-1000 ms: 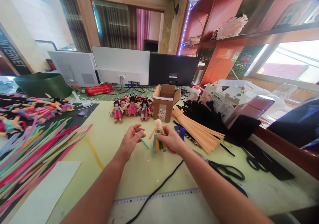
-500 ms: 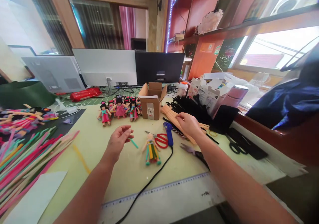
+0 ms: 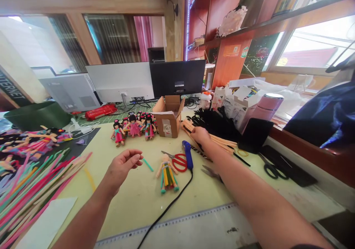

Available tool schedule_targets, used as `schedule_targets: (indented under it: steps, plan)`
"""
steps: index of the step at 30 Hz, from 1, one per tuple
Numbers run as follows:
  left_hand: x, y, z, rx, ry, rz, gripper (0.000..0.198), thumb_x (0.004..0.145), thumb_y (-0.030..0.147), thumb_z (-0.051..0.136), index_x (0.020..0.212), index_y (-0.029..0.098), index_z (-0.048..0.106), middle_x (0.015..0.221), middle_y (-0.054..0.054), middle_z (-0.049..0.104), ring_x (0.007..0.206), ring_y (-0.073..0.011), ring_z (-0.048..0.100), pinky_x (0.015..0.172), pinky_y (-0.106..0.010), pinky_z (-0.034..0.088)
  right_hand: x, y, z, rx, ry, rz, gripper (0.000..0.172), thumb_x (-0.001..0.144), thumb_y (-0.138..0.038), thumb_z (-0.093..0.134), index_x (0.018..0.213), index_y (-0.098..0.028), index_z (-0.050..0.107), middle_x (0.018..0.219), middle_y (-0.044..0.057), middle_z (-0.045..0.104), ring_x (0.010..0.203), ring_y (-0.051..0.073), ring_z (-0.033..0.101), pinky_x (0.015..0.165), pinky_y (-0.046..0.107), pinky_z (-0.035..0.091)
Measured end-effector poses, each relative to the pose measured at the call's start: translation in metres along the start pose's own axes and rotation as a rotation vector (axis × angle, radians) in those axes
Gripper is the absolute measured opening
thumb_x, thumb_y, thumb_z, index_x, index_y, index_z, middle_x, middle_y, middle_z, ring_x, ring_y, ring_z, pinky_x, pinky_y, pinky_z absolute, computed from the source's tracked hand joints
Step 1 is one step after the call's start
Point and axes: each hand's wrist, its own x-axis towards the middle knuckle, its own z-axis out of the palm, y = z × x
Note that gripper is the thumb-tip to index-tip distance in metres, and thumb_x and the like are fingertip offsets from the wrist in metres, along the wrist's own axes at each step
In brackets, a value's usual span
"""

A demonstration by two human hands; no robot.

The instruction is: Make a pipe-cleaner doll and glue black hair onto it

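A small pipe-cleaner doll (image 3: 166, 175) with a bare head and striped skirt lies flat on the yellow-green mat (image 3: 133, 201). My left hand (image 3: 122, 166) hovers just left of it, palm up, fingers loosely curled with nothing in them, beside a short teal pipe-cleaner piece (image 3: 148, 164). My right hand (image 3: 200, 135) reaches far over the mat and rests on the bundle of peach pipe cleaners (image 3: 216, 140) next to the black pipe cleaners (image 3: 215, 121). Its fingers curl down onto the bundle; what they grip is hidden.
Red-handled scissors (image 3: 177, 161) and a blue tool (image 3: 188, 154) with a black cord lie beside the doll. Finished dolls (image 3: 133, 126) stand by an open cardboard box (image 3: 168, 118). Coloured pipe cleaners (image 3: 36, 182) fan out at left. Black scissors (image 3: 270, 167), pliers (image 3: 210, 173), pink flask (image 3: 263, 108), monitors behind.
My right hand put the doll down on the mat and reached right and away to the peach pipe-cleaner bundle. My left hand stayed roughly where it was.
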Motion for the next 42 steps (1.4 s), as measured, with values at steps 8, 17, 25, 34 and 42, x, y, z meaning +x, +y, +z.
schedule_targets:
  steps: [8,17,25,34,42]
  plan:
    - [-0.015,0.006,0.017,-0.110,-0.038,0.003,0.038,0.070,0.045,0.072,0.094,0.016,0.065,0.084,-0.006,0.071,0.072,-0.0162,0.065,0.071,-0.029,0.048,-0.016,-0.011,-0.092,0.599,0.114,0.048,0.033,0.099,-0.036,0.040,0.116,-0.013,0.058,0.113,0.008,0.060,0.096,0.018,0.063,0.083,0.037,0.051]
    - [-0.062,0.032,0.077,-0.146,-0.327,-0.002,0.038,0.080,0.044,0.062,0.104,0.015,0.065,0.092,-0.008,0.071,0.076,-0.0162,0.065,0.066,-0.027,0.046,-0.125,-0.079,-0.041,1.089,-0.237,-0.060,0.017,0.071,-0.032,0.063,0.074,-0.019,0.052,0.058,-0.005,0.053,0.048,0.008,0.046,0.043,0.020,0.032]
    - [-0.096,0.008,0.064,-0.222,-0.254,-0.079,0.029,0.075,0.040,0.068,0.079,0.012,0.063,0.071,-0.005,0.066,0.055,-0.0116,0.060,0.052,-0.023,0.044,-0.182,-0.101,-0.010,1.132,-0.413,-0.075,0.015,0.070,-0.022,0.061,0.084,-0.018,0.059,0.065,-0.004,0.060,0.050,0.007,0.048,0.044,0.019,0.033]
    - [-0.098,-0.001,0.040,-0.293,-0.100,-0.160,0.039,0.065,0.042,0.076,0.088,0.012,0.069,0.077,-0.005,0.061,0.072,-0.0153,0.062,0.059,-0.027,0.051,-0.196,-0.096,-0.014,1.189,-0.444,-0.009,0.023,0.071,-0.031,0.067,0.090,-0.019,0.060,0.075,0.000,0.063,0.058,0.012,0.056,0.047,0.022,0.039]
    - [-0.094,-0.011,0.076,-0.169,-0.201,-0.144,0.030,0.068,0.039,0.073,0.076,0.011,0.065,0.062,-0.001,0.060,0.052,-0.0075,0.052,0.045,-0.019,0.030,-0.211,-0.049,-0.015,1.229,-0.314,0.109,0.016,0.072,-0.028,0.069,0.081,-0.018,0.060,0.054,-0.007,0.049,0.044,0.006,0.039,0.041,0.018,0.029]
